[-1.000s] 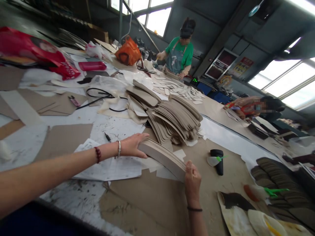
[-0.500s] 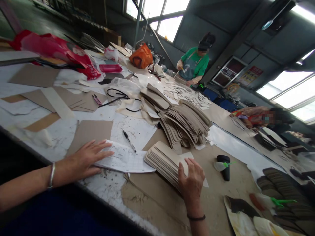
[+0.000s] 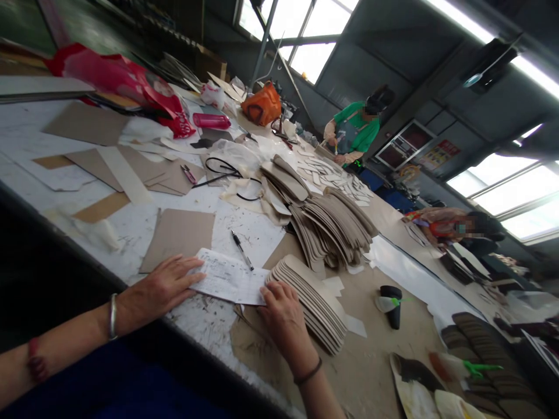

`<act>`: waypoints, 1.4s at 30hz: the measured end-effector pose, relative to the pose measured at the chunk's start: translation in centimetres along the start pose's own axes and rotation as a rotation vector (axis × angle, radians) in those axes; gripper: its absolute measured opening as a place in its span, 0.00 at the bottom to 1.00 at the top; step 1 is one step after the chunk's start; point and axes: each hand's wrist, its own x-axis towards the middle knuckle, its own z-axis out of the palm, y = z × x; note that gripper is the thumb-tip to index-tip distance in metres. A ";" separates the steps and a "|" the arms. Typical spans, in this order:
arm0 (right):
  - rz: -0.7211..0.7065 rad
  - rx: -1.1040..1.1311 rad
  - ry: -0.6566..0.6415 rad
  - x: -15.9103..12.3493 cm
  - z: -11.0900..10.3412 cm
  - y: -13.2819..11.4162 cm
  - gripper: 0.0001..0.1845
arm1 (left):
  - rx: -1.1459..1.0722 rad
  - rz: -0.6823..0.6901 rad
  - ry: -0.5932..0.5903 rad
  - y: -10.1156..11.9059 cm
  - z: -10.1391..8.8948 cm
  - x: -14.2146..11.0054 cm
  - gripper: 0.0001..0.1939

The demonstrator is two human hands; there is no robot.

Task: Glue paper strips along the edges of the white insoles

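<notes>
A white printed paper booklet (image 3: 231, 276) lies near the front edge of the table. My left hand (image 3: 163, 286) rests at its left end, with the fingers stretched out over the edge. At the right end, my right hand (image 3: 283, 308) has its curled fingers and thumb closed on the booklet's corner. Just beyond the right hand is a fanned stack of grey-beige cut pieces (image 3: 312, 299). A black and clear pen (image 3: 242, 250) lies at the booklet's far side. Behind the left hand sits a grey-beige board (image 3: 179, 233).
A larger heap of curved pieces (image 3: 332, 224) stands farther back. On the right are a black cup-like holder (image 3: 390, 307) and a bottle with a green nozzle (image 3: 454, 365). A red bag (image 3: 117, 81) and orange bag (image 3: 263, 105) lie beyond. Two people work across the table.
My right hand has moved left from the stack of cut pieces to the booklet's right corner. The left hand's fingers are closer together at the booklet's edge. The view has shifted slightly.
</notes>
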 end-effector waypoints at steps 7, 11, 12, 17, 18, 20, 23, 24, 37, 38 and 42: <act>-0.211 -0.190 0.144 -0.2 1.5 0.5 0.10 | 0.045 0.129 0.178 0.9 -0.8 0.5 0.15; -0.279 -0.182 0.233 -0.3 1.8 0.6 0.12 | 0.068 0.183 0.263 0.8 -0.6 0.4 0.14; -0.278 -0.169 0.245 -0.3 1.8 0.5 0.13 | 0.071 0.184 0.267 0.8 -0.6 0.4 0.14; -0.261 -0.101 0.307 -0.3 1.4 0.1 0.17 | 0.095 0.179 0.285 0.8 -1.0 0.7 0.13; -0.259 -0.094 0.319 -0.3 1.3 0.0 0.17 | 0.095 0.183 0.300 0.9 -1.2 0.8 0.13; -0.259 -0.087 0.340 -0.4 1.2 -0.2 0.16 | 0.066 0.186 0.338 0.8 -1.5 0.9 0.14; -0.261 -0.089 0.360 -0.7 0.9 -0.6 0.16 | -0.015 0.193 0.368 0.6 -1.8 0.7 0.17; -0.261 -0.090 0.363 -0.8 0.8 -0.7 0.16 | -0.044 0.195 0.368 0.5 -1.8 0.5 0.19; -0.313 -0.039 0.342 -0.4 0.2 -3.0 0.17 | -0.059 0.228 0.370 -0.6 -4.3 -1.4 0.30; -0.326 -0.041 0.340 -0.2 0.1 -3.2 0.17 | -0.045 0.232 0.370 -0.8 -4.6 -1.5 0.31; -0.365 -0.066 0.335 0.9 -0.3 -3.6 0.19 | 0.001 0.245 0.363 -1.4 -5.8 -1.8 0.33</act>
